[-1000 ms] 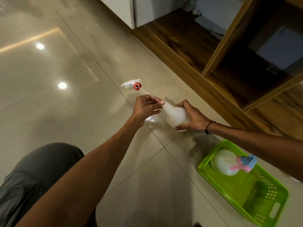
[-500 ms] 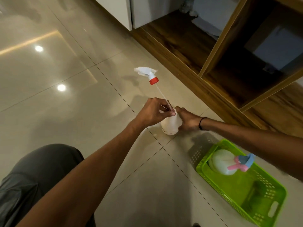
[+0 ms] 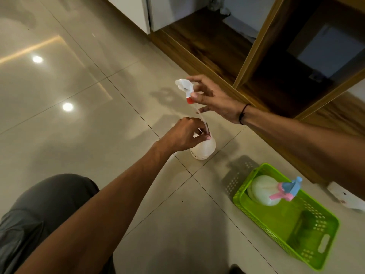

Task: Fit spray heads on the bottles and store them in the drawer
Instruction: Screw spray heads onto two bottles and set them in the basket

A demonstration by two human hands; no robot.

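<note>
Below the left hand (image 3: 185, 134), a white bottle (image 3: 204, 149) is seen standing upright on the tiled floor (image 3: 79, 125). The bottle's neck is gripped by the curled fingers and thumb of that hand, and a thin dip tube (image 3: 201, 119) is guided between the fingertips into the opening. The tube runs up and away from the left hand to a white spray head (image 3: 184, 87) with a red collar (image 3: 189, 100), which is held well clear of the bottle. The spray head is pinched at its collar end by the thumb and fingers of the right hand (image 3: 214, 99); the remaining fingers of that hand are spread and only loosely bent. A dark band (image 3: 243, 113) is worn at the right wrist.

Nearer the person than the right forearm, a green perforated basket (image 3: 308, 242) is placed on the floor. A second white bottle (image 3: 263, 189), already fitted with a pink and blue spray head (image 3: 288, 189), is laid on its side at the basket end closest to the hands. Beyond the right hand, a wooden cabinet (image 3: 254, 52) with open compartments is located. A grey-clad knee (image 3: 49, 196) is visible below the left forearm.
</note>
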